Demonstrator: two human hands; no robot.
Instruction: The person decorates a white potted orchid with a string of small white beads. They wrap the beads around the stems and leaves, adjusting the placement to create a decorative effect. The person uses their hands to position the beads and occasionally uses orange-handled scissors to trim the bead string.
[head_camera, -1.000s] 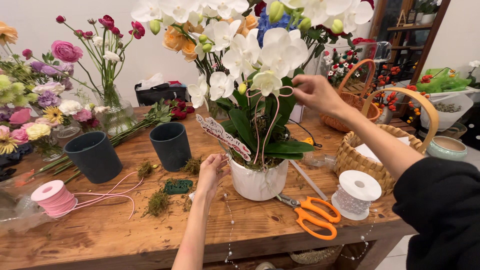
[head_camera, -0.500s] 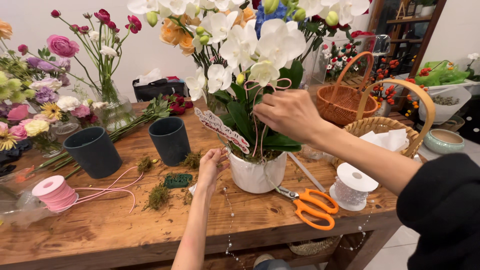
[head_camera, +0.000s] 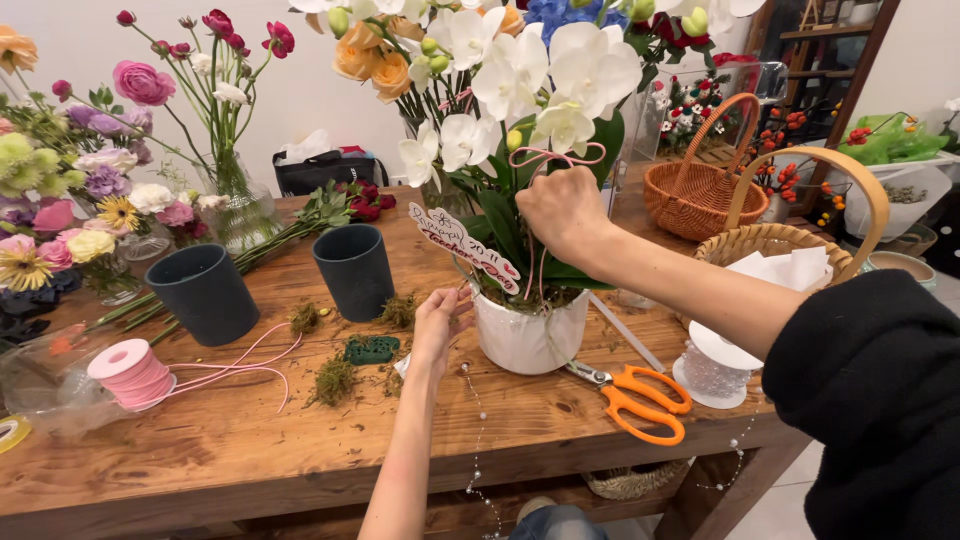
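**Ribbon bow being set on the potted orchid**

The work in hand appears to be dressing a white orchid arrangement (head_camera: 520, 90) that stands in a white ceramic pot (head_camera: 530, 335) near the middle of the wooden bench (head_camera: 200, 450). The right hand (head_camera: 560, 210) is raised among the stems, its grip closed around the tails of a thin pink ribbon bow (head_camera: 557, 155) whose loops stand just above the knuckles, below the white blooms. The left hand (head_camera: 440, 315) reaches in low, fingers pinched at the left rim of the pot, just under a pink-edged message pick (head_camera: 462, 245) that leans out of the pot; whether it pinches the string of pearl beads (head_camera: 478, 440) trailing down over the bench edge or only touches the rim cannot be told.

Judged from this, the step is fixing the bow to the stems, with the pot steadied from below. The next move likely calls for a firm hold on the ribbon tails while the loops are evened, without bending the flower stems or knocking the pick.

Nearby lie orange-handled scissors (head_camera: 640, 400) just right of the pot, a spool of pink ribbon (head_camera: 130, 372) at the left, two dark pots (head_camera: 205, 295), and scraps of moss (head_camera: 333, 380).
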